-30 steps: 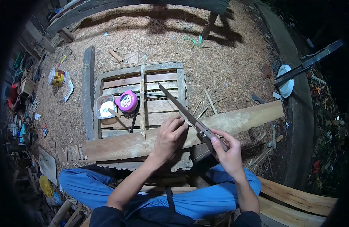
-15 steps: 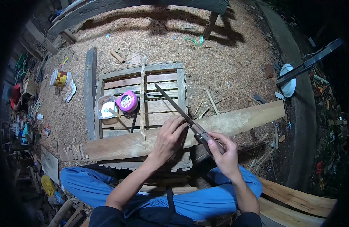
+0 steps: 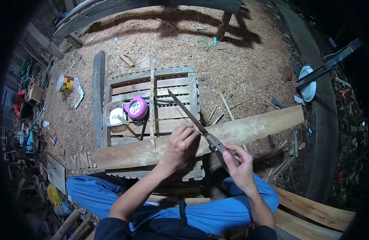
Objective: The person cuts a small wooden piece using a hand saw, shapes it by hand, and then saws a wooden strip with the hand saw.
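Observation:
My right hand (image 3: 239, 166) is closed around the handle of a long, dark, tapered handsaw (image 3: 186, 112), its blade pointing away to the upper left. Under the blade lies a long wooden plank (image 3: 248, 130), set crosswise in front of me. My left hand (image 3: 178, 146) rests at the plank's middle, close beside the blade, with fingers curled down; what they grip is hidden. Small wooden strips arranged like letters (image 3: 82, 161) sit on the plank's left end. A thin wooden stick (image 3: 152, 104) reaches from the plank across a slatted pallet (image 3: 172, 72).
A pink tape measure (image 3: 136, 109) and a plastic tub with white contents (image 3: 115, 115) stand on the pallet. A dark beam (image 3: 98, 96) lies left of it. Farther out are a patterned bucket (image 3: 66, 84), a bench (image 3: 152, 10) and a white dish (image 3: 307, 86). Wood shavings cover the ground.
The view has shifted slightly. My right hand and the saw have come back a little toward me and to the right; my left hand stays at the plank's middle.

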### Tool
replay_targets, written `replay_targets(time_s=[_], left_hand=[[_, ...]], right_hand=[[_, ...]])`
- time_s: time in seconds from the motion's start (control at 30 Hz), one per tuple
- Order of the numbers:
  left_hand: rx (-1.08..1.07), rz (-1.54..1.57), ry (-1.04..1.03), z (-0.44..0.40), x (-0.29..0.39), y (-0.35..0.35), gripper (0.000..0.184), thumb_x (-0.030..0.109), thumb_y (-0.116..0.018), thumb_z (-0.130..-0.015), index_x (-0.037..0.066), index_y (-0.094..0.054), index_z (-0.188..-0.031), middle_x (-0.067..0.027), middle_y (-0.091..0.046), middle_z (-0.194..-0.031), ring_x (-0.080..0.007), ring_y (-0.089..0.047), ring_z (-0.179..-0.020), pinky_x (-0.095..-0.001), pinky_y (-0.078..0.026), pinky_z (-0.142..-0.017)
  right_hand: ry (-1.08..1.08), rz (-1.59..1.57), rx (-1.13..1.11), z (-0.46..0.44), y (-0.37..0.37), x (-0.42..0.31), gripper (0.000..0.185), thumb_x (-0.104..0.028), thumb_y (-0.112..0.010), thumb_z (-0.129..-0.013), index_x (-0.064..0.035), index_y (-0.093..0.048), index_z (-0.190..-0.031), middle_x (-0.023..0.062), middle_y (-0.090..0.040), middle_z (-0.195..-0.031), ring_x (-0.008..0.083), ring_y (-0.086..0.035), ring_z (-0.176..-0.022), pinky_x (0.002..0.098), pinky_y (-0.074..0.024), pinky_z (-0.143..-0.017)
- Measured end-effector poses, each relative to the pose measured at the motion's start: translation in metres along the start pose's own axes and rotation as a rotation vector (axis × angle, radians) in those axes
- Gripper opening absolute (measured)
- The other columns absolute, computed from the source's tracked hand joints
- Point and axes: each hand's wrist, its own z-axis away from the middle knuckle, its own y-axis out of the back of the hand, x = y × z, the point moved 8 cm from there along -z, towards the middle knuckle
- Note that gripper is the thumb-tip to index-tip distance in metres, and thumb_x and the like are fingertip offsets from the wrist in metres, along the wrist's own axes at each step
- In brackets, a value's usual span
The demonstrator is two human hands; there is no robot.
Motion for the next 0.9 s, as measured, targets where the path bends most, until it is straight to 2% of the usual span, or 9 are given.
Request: replay_targets(time_s=[0.13,0.23,0.33,0.4,0.47,0.5,0.67,0.73,0.9], left_hand=[[0.006,-0.003,-0.047,-0.001,0.004,0.0,0.037,-0.002,-0.068,-0.071,-0.001,-0.07,-0.109,-0.0137,-0.068,-0.104,-0.0336,-0.064,-0.109,-0.0429,-0.053,-0.091],[-0.001,-0.018,-0.05,-0.002,0.003,-0.002,0.04,-0.001,-0.07,-0.071,-0.004,-0.069,-0.111,-0.0156,-0.065,-0.105,-0.0347,-0.062,-0.107,-0.043,-0.052,-0.093],[-0.008,-0.027,-0.034,-0.002,0.006,-0.002,0.039,-0.001,-0.07,-0.071,-0.004,-0.069,-0.11,-0.0154,-0.065,-0.105,-0.0345,-0.062,-0.107,-0.0427,-0.051,-0.094],[0.0,-0.042,-0.029,-0.004,0.009,0.001,0.038,-0.001,-0.071,-0.071,-0.003,-0.069,-0.109,-0.0152,-0.065,-0.103,-0.0341,-0.062,-0.105,-0.0426,-0.052,-0.093],[0.007,-0.008,-0.017,-0.005,0.008,-0.003,0.037,-0.001,-0.071,-0.071,-0.003,-0.07,-0.108,-0.0152,-0.065,-0.101,-0.0339,-0.062,-0.104,-0.0427,-0.052,-0.092],[0.026,-0.014,-0.029,-0.005,0.007,-0.002,0.034,-0.002,-0.071,-0.072,-0.001,-0.07,-0.106,-0.0146,-0.065,-0.1,-0.0339,-0.063,-0.102,-0.0423,-0.052,-0.09],[0.04,-0.037,-0.019,-0.004,0.007,0.002,0.029,-0.003,-0.072,-0.073,0.001,-0.07,-0.102,-0.0136,-0.065,-0.095,-0.0339,-0.064,-0.099,-0.0422,-0.053,-0.087],[0.054,-0.014,-0.02,-0.004,0.006,-0.001,0.029,-0.004,-0.072,-0.074,0.001,-0.07,-0.102,-0.0137,-0.066,-0.096,-0.0344,-0.064,-0.099,-0.0419,-0.054,-0.087],[0.06,-0.038,-0.04,-0.005,0.003,0.0,0.027,-0.003,-0.073,-0.075,0.001,-0.071,-0.102,-0.0133,-0.069,-0.097,-0.0338,-0.065,-0.097,-0.0413,-0.055,-0.084]], right_hand=[[0.117,-0.012,0.049,-0.004,-0.004,-0.008,0.029,-0.015,-0.066,-0.101,0.0047,-0.067,-0.122,0.0073,-0.074,-0.096,0.0073,-0.065,-0.082,0.0251,-0.0533,-0.069],[0.065,0.066,0.051,0.012,0.004,-0.001,0.027,-0.015,-0.068,-0.1,0.0035,-0.068,-0.12,0.0064,-0.073,-0.087,0.0035,-0.06,-0.073,0.0239,-0.0491,-0.061],[-0.006,0.039,0.048,0.011,0.007,0.002,0.026,-0.014,-0.068,-0.099,0.0026,-0.068,-0.119,0.0053,-0.072,-0.083,0.002,-0.057,-0.069,0.0231,-0.0463,-0.058],[0.064,0.093,0.058,0.011,0.005,-0.004,0.026,-0.014,-0.069,-0.099,0.0024,-0.069,-0.119,0.0054,-0.071,-0.082,0.002,-0.056,-0.069,0.0228,-0.0464,-0.058],[0.114,-0.023,0.101,0.013,0.006,0.0,0.025,-0.014,-0.069,-0.098,0.0024,-0.069,-0.118,0.0058,-0.071,-0.083,0.0022,-0.057,-0.068,0.0232,-0.0465,-0.058],[0.029,0.119,0.049,0.018,0.011,-0.004,0.026,-0.014,-0.069,-0.098,0.0028,-0.069,-0.118,0.0076,-0.073,-0.086,0.0031,-0.061,-0.07,0.0239,-0.0483,-0.059],[0.078,0.145,0.048,0.016,0.018,-0.004,0.027,-0.014,-0.069,-0.098,0.0022,-0.069,-0.12,0.0103,-0.076,-0.089,0.0046,-0.063,-0.071,0.0236,-0.0504,-0.061],[0.152,0.046,0.086,0.016,0.018,-0.008,0.026,-0.014,-0.069,-0.097,0.0021,-0.07,-0.118,0.0094,-0.075,-0.087,0.004,-0.062,-0.069,0.0238,-0.0487,-0.058],[0.039,0.11,0.05,0.022,0.027,0.002,0.025,-0.014,-0.068,-0.099,0.0015,-0.07,-0.119,0.0085,-0.074,-0.084,0.0034,-0.061,-0.071,0.0235,-0.0502,-0.062]])
